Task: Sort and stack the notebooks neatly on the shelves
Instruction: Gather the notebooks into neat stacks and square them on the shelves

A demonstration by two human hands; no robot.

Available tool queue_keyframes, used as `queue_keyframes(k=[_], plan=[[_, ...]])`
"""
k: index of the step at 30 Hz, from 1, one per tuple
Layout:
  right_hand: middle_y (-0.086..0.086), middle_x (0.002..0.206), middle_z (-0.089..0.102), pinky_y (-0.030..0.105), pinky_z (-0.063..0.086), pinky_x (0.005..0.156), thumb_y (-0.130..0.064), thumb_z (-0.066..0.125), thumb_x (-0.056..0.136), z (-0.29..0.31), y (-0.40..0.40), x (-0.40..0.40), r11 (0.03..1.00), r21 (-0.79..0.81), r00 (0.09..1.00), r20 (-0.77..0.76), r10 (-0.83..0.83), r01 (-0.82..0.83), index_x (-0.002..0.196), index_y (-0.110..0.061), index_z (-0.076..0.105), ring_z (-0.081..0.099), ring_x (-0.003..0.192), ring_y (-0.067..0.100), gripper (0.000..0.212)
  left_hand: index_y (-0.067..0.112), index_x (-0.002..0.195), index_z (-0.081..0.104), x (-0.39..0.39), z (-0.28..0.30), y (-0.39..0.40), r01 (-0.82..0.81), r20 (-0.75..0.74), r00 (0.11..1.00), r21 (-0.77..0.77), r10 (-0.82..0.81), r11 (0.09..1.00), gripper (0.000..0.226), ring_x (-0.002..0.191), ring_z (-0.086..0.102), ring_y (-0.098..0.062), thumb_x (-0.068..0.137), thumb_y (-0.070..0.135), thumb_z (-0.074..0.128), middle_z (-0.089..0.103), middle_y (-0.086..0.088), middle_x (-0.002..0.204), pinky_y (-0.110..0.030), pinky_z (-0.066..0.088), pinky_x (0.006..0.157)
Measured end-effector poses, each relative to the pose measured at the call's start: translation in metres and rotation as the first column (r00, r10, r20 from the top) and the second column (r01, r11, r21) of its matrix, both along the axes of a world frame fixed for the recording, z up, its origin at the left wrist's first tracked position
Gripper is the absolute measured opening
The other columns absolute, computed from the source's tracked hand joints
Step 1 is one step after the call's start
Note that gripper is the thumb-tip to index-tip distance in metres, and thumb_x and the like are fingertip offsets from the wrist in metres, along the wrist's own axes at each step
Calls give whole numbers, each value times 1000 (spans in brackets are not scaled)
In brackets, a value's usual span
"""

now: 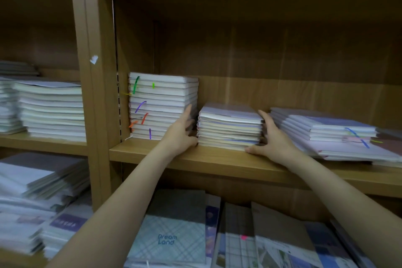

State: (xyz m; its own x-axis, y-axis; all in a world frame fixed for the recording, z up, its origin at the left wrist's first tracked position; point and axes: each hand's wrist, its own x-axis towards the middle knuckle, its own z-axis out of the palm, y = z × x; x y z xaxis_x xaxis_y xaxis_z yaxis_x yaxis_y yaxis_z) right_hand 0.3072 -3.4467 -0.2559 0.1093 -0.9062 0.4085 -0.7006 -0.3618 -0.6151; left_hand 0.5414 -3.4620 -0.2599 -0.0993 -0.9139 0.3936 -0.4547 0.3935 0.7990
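Observation:
A short stack of pale notebooks (230,126) sits on the middle wooden shelf (217,161). My left hand (181,131) presses flat against its left side, fingers straight and pointing up. My right hand (272,137) presses its right side, thumb lying along the stack's bottom front edge. A taller stack of spiral notebooks (162,105) with coloured ribbon markers stands just left of my left hand. To the right lies a lower, slanted pile of lilac notebooks (330,132), close behind my right hand.
The left bay holds more white notebook stacks (51,110) and a slumped pile (37,198) below. On the lower shelf lie notebooks face up, one with a plaid "Dream Land" cover (168,239). A wooden upright (95,93) divides the bays.

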Motion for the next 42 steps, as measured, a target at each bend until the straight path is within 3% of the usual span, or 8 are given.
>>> queue_keyframes(k=[5,10,27,29,31,35,39,42], plan=[[-5,147,32,29,30,106,-5,70,80,2,5,4,994,-25,957,271,107,-104,145,-36,26,29,127,5,84,33,149,5,-5,1,14,105,-154,983,6,-103,994,89,135,37,-22,86,-15,47,35,-9,149,-33,39,104],[-7,136,36,31,31,105,-4,73,77,2,5,18,987,68,896,433,100,-143,150,-30,12,35,115,8,99,29,149,4,-7,1,9,121,-97,989,65,-114,991,89,132,42,-23,85,-17,47,38,-13,146,-28,41,101],[-9,138,31,34,28,108,-12,73,78,9,1,22,980,127,878,473,75,-153,151,-23,3,32,131,17,102,23,150,3,-9,7,-1,112,-12,994,86,-112,990,90,133,39,-20,82,-19,46,37,-6,148,-40,35,110],[-1,154,20,38,25,112,-20,71,82,10,2,22,994,71,927,371,52,-84,151,-25,2,23,140,21,98,22,150,3,-10,11,4,-10,174,985,-53,19,999,83,131,42,-22,87,-9,48,40,-8,145,-34,37,108],[1,159,2,42,16,116,-30,63,88,11,3,21,996,-90,999,54,-7,11,151,-27,1,6,145,21,88,20,150,5,-11,12,13,-86,349,922,-239,169,967,76,138,31,-20,90,-3,47,27,-5,153,-27,27,110],[-2,159,-1,40,3,117,-32,36,100,4,-3,18,955,-295,888,-445,-113,-27,150,-24,11,-8,146,20,56,19,150,8,-13,2,22,-77,443,863,-361,243,929,68,136,34,-20,94,4,44,26,-5,153,-24,27,108],[2,153,26,27,8,115,-23,27,103,3,-9,19,943,-330,903,-414,-113,-33,147,-14,26,10,144,20,45,20,149,14,-13,7,17,-112,426,868,-329,253,938,64,118,49,-23,94,4,43,50,-11,134,-26,39,95],[3,155,20,28,11,114,-25,32,102,5,-11,17,960,-278,920,-384,-85,-27,147,-13,24,12,144,20,47,22,149,15,-11,5,18,-50,328,936,-228,125,972,67,123,49,-22,92,2,45,48,-10,139,-21,38,94]])
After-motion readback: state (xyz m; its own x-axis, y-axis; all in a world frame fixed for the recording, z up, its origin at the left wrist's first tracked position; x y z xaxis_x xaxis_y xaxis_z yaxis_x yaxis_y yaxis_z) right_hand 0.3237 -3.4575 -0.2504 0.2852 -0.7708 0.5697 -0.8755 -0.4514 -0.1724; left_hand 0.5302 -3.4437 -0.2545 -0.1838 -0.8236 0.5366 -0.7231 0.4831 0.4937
